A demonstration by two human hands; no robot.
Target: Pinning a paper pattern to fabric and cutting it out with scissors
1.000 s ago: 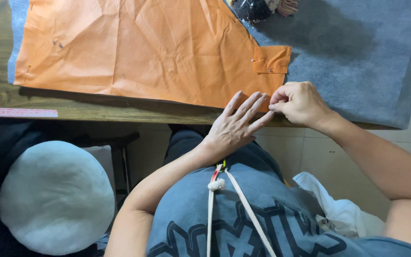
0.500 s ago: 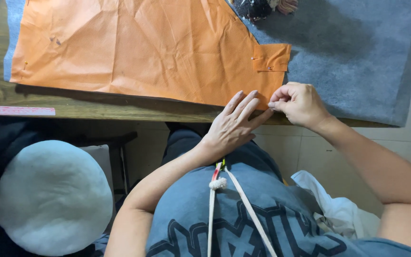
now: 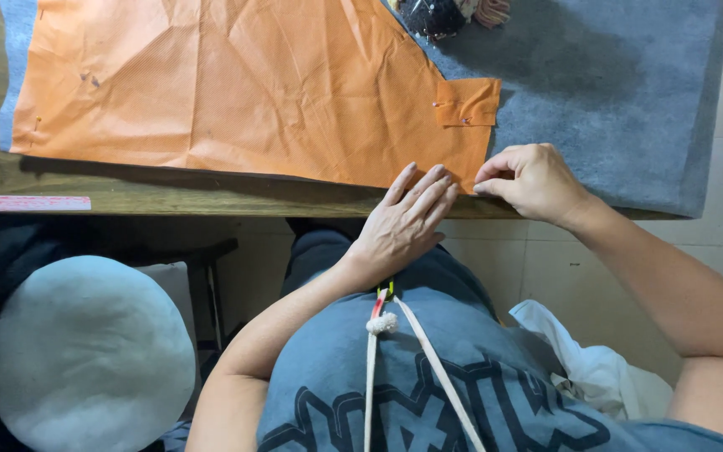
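A creased orange fabric piece (image 3: 236, 84) lies flat across a grey felt mat (image 3: 612, 100) on a wooden table (image 3: 127, 188). My left hand (image 3: 403, 222) rests flat, fingers together, on the fabric's near right corner at the table edge. My right hand (image 3: 533, 180) is just to the right of that corner, thumb and fingertips pinched together at the fabric's tip; whatever sits between them is too small to see. A small folded orange tab (image 3: 469, 102) is pinned at the fabric's right side.
A dark pincushion with a tassel (image 3: 445, 12) sits at the top edge of the mat. A pink ruler (image 3: 23, 202) lies along the table's front left. A round pale cushion stool (image 3: 85, 351) stands lower left, white cloth (image 3: 596, 368) by my right side.
The view has shifted slightly; both hands stay at the fabric's near right corner. My right hand's pinch has edged a little away from my left fingers.
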